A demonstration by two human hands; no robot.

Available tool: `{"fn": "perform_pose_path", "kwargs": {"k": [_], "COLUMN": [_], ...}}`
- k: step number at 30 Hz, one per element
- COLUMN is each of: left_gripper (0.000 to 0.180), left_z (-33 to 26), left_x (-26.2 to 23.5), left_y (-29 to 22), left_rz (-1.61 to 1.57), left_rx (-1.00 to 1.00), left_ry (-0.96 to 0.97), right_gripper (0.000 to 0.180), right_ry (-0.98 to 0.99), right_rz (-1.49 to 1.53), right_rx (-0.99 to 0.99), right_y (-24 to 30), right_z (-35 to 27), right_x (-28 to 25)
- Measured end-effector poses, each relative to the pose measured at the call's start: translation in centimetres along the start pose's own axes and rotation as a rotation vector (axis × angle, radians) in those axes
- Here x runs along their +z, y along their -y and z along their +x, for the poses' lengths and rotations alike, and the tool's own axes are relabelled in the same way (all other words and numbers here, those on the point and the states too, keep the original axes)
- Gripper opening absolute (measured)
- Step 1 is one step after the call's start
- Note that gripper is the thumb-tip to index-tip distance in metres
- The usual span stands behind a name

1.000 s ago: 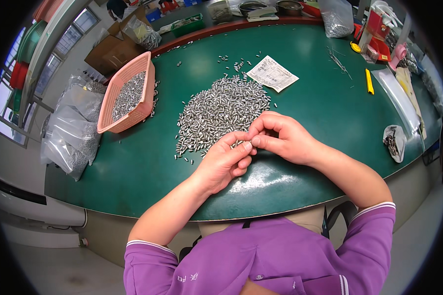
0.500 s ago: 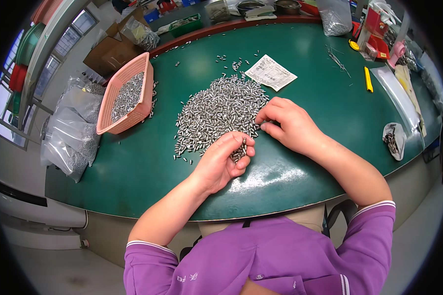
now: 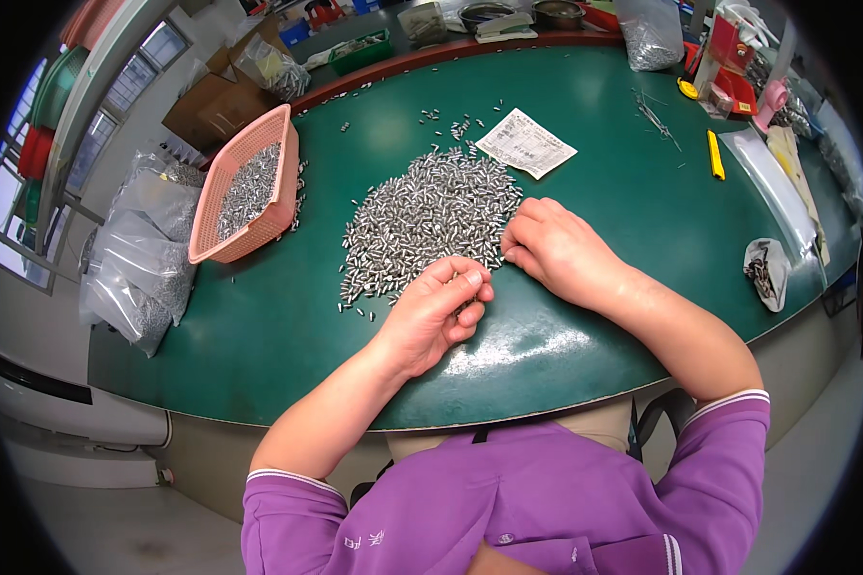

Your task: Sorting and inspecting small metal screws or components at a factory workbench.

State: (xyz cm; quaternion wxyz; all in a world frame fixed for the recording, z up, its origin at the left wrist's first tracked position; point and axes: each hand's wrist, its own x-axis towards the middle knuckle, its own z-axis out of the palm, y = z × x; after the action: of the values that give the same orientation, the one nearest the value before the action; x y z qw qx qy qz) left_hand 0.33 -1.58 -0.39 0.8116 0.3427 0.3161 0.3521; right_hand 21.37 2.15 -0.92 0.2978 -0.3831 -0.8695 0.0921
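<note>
A wide heap of small silvery metal pins (image 3: pixel 422 216), each short and rounded, lies on the green tabletop (image 3: pixel 585 383). At the heap's near edge my left hand (image 3: pixel 433 311) is curled closed around several of these pins. Its thumb lies over the fingers, and only a little metal shows between them. My right hand (image 3: pixel 558 251) rests against the heap's right edge, thumb and forefinger pressed together. Whatever is between those fingertips is hidden.
To the left stands a pink plastic basket (image 3: pixel 280 182) with more metal pins, beside clear bags (image 3: pixel 149 254) of parts. Behind the heap lies a printed paper slip (image 3: pixel 527 144). A yellow cutter (image 3: pixel 716 154) and a small white pouch (image 3: pixel 775 278) of dark pieces are at the right.
My left thumb has moved across the fingers and covers the pins that showed in the palm. My right thumb and forefinger, apart before, have come together at the heap's edge.
</note>
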Motion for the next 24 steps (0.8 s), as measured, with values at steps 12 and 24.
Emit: {"fn": "perform_pose_path", "kwargs": {"k": [12,24], "left_gripper": [0.014,0.017], "left_z": [-0.2,-0.2], "left_x": [0.3,0.1], "left_y": [0.0,-0.1], "left_rz": [0.019,-0.003], "left_rx": [0.012,-0.004], "left_ry": [-0.019,-0.017], "right_gripper": [0.012,0.012], "right_ry": [-0.092,0.087], "right_rz": [0.245,0.0], "right_rx": [-0.139,-0.104], "right_y": [1.9,0.2], "right_z": [0.8,0.3], "right_x": [-1.2,-0.9]}}
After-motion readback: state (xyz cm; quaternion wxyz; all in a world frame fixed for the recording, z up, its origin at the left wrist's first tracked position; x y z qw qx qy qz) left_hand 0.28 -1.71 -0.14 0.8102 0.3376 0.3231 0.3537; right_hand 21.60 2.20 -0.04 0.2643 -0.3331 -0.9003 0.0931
